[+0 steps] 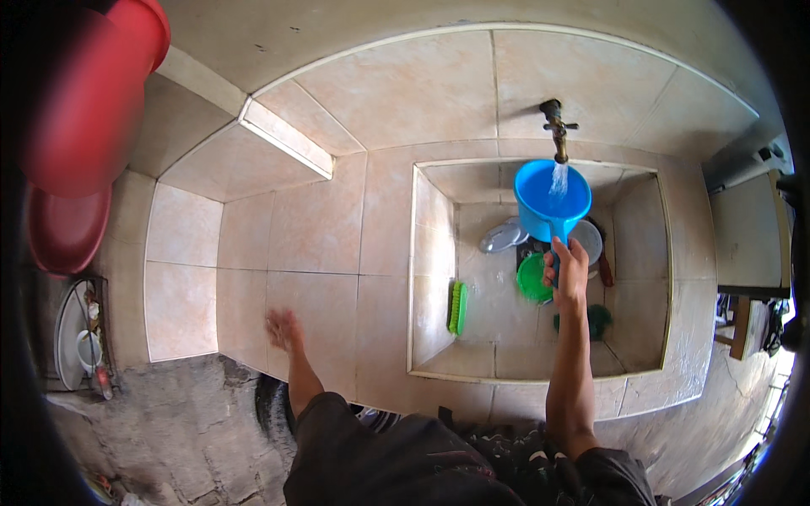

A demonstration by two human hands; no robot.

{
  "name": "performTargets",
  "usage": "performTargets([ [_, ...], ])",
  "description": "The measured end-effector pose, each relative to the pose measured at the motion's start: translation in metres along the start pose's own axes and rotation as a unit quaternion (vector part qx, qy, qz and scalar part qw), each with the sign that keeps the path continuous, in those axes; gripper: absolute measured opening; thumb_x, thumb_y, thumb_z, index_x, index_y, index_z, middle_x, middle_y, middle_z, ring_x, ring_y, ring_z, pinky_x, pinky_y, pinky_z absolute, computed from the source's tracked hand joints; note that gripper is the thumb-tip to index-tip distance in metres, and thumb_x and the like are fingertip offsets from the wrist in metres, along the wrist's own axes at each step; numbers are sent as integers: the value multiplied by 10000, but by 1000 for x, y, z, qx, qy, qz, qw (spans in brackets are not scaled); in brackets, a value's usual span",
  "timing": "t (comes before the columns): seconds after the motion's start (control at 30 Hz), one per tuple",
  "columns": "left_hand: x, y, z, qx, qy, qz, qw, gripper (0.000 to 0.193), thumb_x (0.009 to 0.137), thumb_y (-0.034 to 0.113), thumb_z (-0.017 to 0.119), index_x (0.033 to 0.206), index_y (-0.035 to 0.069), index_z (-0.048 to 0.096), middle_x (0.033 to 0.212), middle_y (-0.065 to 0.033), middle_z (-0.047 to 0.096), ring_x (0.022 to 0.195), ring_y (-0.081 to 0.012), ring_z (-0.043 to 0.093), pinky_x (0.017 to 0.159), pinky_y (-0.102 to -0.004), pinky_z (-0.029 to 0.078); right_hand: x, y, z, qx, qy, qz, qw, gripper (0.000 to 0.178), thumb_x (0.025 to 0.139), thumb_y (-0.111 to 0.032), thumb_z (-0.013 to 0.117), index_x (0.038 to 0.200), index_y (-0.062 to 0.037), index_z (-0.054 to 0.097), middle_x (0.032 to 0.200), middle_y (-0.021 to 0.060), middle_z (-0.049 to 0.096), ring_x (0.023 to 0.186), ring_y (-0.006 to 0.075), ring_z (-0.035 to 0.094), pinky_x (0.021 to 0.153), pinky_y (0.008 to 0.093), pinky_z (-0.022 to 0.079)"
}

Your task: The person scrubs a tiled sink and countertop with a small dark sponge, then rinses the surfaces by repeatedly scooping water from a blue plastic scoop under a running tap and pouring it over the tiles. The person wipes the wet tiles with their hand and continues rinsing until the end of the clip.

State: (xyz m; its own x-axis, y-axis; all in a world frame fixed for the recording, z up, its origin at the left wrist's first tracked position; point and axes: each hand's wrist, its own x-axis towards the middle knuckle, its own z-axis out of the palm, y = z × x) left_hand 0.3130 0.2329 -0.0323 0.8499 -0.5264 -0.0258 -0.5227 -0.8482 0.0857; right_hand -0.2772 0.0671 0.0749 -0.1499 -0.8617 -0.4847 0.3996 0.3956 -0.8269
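Observation:
My right hand (569,268) is closed round the handle of a blue water dipper (533,211). I hold the dipper over the tiled sink (472,361), under a brass tap (557,133), and water runs from the tap into it. Over the tiled counter (314,312) to the left, my left hand (284,329) has its fingers apart and holds nothing; it is slightly blurred. Below the dipper, a green bowl (531,278), a greyish lid-like piece (504,235) and a pale round container (586,242) lie in the sink, partly hidden.
A green scrub brush (457,309) leans by the sink's left wall, and a dark green scrubber (598,320) lies near my right forearm. Red plastic basins (93,110) hang at the far left, above a rack with dishes (74,333). A pale cabinet (747,232) stands at right.

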Motion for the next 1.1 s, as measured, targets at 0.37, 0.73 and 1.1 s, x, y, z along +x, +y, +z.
performTargets([
  [0.37,-142,248,26,-43,37,303,951,678,891,475,384,1403,58,230,1486,-121,139,1367,-314,115,1071,-533,111,-19,7,-19,15,-26,-18,999,131,861,-154,524,869,-47,451,620,41,483,406,104,404,351,258,306],
  [0.73,-267,61,-2,1,27,308,951,700,870,445,458,1402,59,218,1461,-165,192,1356,-317,162,1056,-534,146,2,2,-57,-17,-103,-9,994,149,859,-184,534,875,-57,456,619,39,476,422,103,408,359,257,312],
  [1.1,-303,70,-22,95,-61,391,913,745,828,494,460,1403,77,234,1482,-151,120,1352,-400,83,1001,-665,72,0,-18,-65,18,-135,-18,991,123,798,-135,520,872,-71,446,616,59,467,414,124,405,368,275,309],
])
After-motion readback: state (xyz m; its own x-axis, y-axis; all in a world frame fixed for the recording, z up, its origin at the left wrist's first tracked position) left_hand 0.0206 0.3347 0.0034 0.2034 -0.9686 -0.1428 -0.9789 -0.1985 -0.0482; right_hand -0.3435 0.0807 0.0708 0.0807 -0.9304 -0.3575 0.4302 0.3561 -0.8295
